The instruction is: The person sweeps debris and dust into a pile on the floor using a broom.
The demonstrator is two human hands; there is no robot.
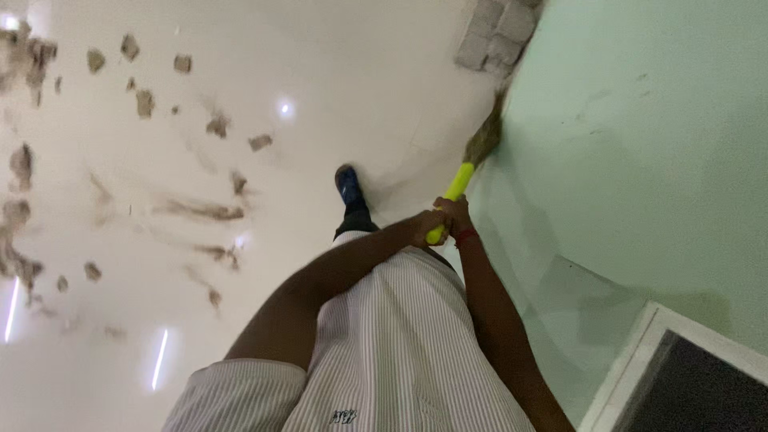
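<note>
Mid-sweep along the floor-wall joint, by my read. Left hand (pixel 424 226) and right hand (pixel 454 212) were both closed tight around the broom's yellow handle (pixel 456 188), one just above the other. Broom (pixel 472 160): bright yellow grip, tan bristle head (pixel 486 138) pressed where the white floor (pixel 336 96) met the green wall (pixel 640 160). Brown dirt smears (pixel 200 210) and clumps lay well apart to the left. Next stroke likely needed a pull away from the wall, toward that dirt.
</note>
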